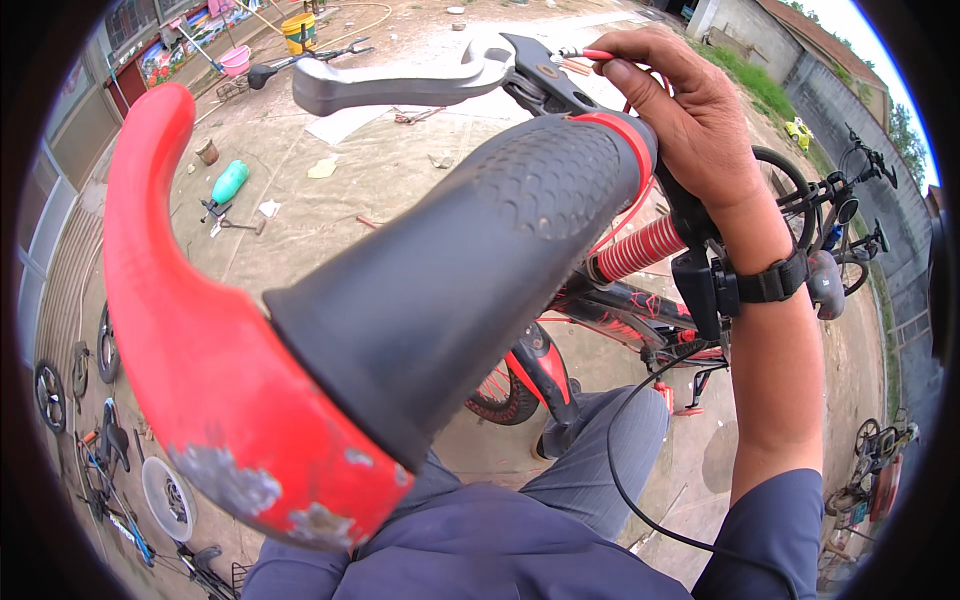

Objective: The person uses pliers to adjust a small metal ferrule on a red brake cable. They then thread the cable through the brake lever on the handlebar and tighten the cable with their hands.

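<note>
My right hand [695, 115] reaches up to the handlebar of a red and black bicycle. Its thumb and forefinger pinch a red brake cable [599, 55] whose silvery end meets the brake lever's black clamp [545, 75]. The silver brake lever [400, 85] points left from that clamp. Close in front of me is the black rubber handlebar grip [440, 270], textured near its far end. A red bar end [200, 330] with chipped paint curves up at its outer side. My left hand is out of the picture.
Below the grip show the bicycle's red spring boot [640, 248] and front wheel [505, 400]. A thin black cable [612, 450] hangs past my knee. Other bicycles [845, 195] stand at right. A green bottle [230, 181], tools and a white basin [168, 497] lie at left.
</note>
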Action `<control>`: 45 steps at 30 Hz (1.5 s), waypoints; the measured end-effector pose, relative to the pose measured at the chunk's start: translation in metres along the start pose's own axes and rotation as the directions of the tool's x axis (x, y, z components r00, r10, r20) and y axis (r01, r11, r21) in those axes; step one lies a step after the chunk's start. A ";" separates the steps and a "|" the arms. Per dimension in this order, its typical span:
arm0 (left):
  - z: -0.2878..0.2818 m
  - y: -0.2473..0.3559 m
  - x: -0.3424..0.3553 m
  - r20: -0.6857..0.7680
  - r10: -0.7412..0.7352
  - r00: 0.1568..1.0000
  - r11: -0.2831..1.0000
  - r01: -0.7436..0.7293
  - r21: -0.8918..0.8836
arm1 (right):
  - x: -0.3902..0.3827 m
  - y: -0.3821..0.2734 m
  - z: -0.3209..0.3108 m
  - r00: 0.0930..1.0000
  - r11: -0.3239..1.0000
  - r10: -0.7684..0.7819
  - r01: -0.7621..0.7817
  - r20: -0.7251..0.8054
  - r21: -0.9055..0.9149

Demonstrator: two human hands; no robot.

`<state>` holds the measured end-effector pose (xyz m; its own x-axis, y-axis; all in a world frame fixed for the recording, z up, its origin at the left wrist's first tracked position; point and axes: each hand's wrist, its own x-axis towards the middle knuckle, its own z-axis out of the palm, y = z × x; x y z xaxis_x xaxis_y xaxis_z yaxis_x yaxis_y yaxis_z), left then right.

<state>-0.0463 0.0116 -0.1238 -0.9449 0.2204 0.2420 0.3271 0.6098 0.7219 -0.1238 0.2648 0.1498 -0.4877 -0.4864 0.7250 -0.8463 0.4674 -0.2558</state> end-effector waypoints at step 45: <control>0.018 -0.009 -0.004 -0.117 0.134 0.984 0.978 -0.112 0.176 | 0.023 -0.025 -0.001 0.991 0.987 -0.114 0.104 0.075 0.123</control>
<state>-0.0455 0.0191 -0.1426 -0.8873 0.2094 0.4109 0.4280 0.7057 0.5647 -0.1138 0.2429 0.1737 -0.4025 -0.5906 0.6994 -0.9125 0.3194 -0.2555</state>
